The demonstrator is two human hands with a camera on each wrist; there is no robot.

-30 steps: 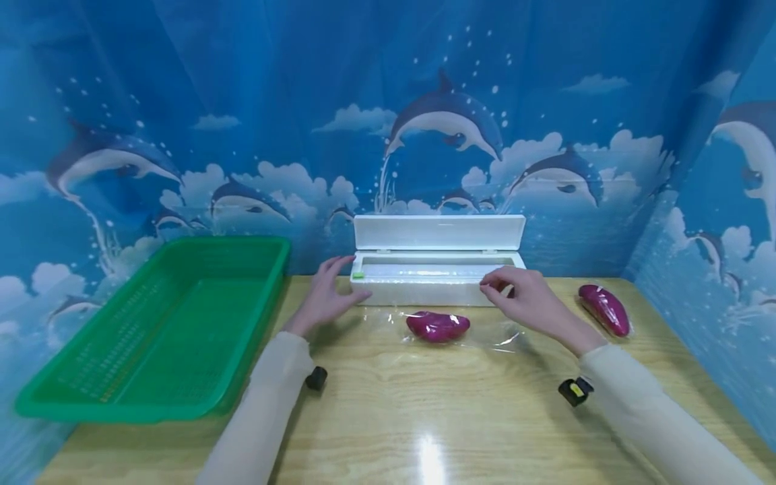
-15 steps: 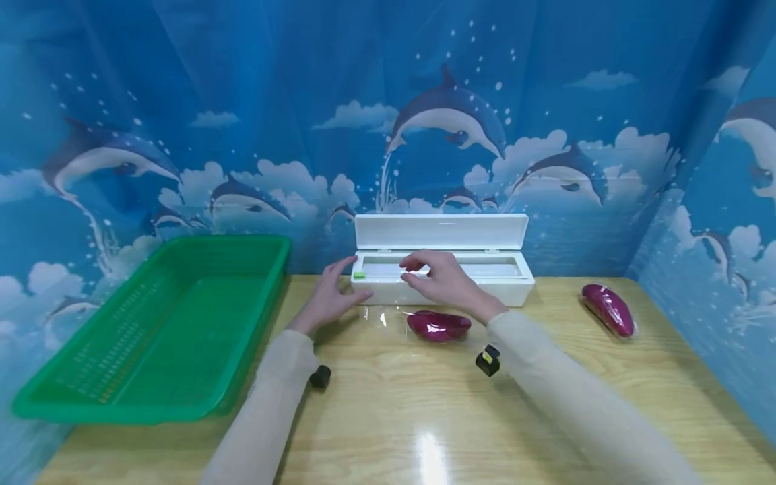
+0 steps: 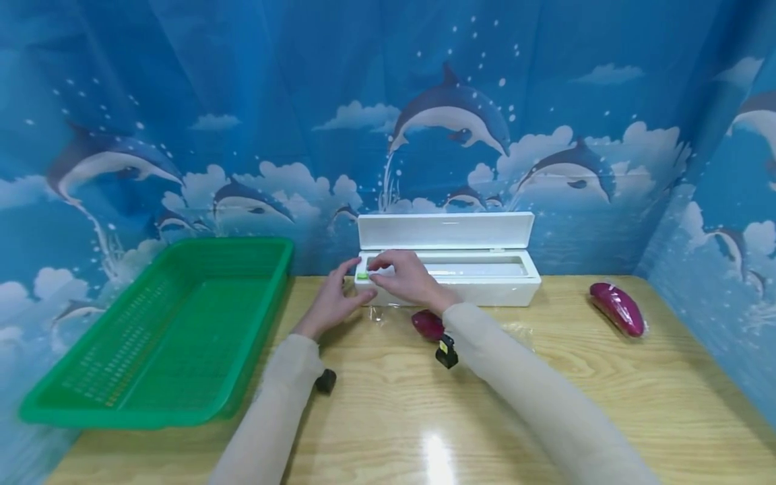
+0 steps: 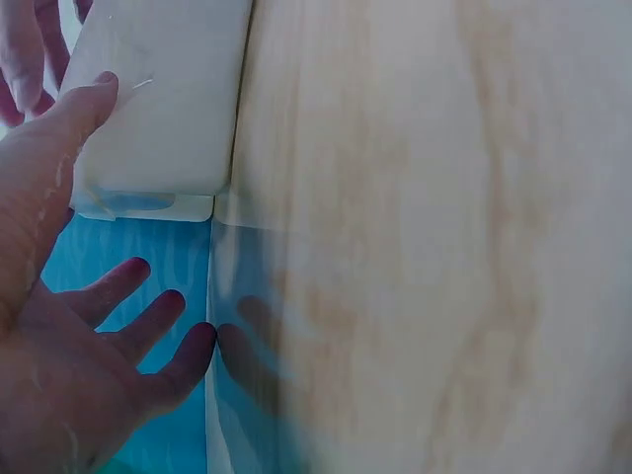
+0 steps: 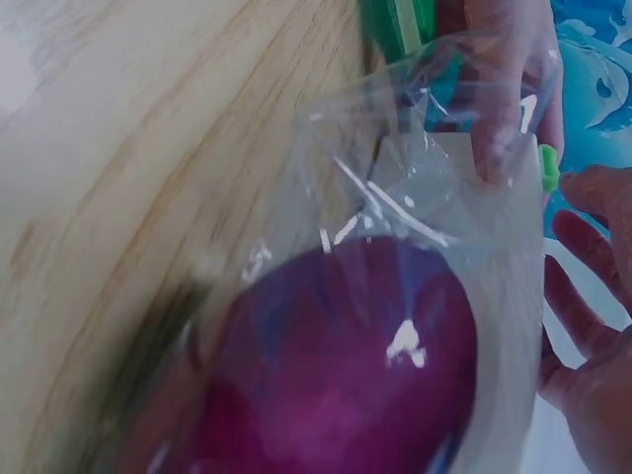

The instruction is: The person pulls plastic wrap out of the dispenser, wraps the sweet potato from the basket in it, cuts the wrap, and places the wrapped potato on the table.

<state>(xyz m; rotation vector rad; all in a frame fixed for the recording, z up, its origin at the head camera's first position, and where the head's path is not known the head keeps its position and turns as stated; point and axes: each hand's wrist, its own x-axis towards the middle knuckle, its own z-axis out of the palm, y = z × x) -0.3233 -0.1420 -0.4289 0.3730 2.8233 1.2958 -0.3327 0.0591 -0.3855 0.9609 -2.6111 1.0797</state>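
Note:
A white cling film box point(image 3: 485, 292) stands at the back of the table with its lid raised and a green slider point(image 3: 362, 275) at its left end. My left hand point(image 3: 332, 301) rests on that end, thumb on the front face; in the left wrist view its other visible fingers are spread past the box end. Over the box's left part is my right hand point(image 3: 405, 277), fingers bent, their tips close to the slider; contact is unclear. Below it lies a glossy purple vegetable point(image 5: 346, 365) with clear film point(image 5: 395, 197) about it. My right sleeve partly covers it in the head view.
To the left stands a large green plastic basket point(image 3: 182, 337). Another film-wrapped purple vegetable point(image 3: 617, 308) lies at the right of the wooden table point(image 3: 376, 417). A blue dolphin-print curtain point(image 3: 303, 121) hangs close behind the box.
My right hand has travelled left along the box, from its right end to near the green slider. The left hand has stayed at the box's left end.

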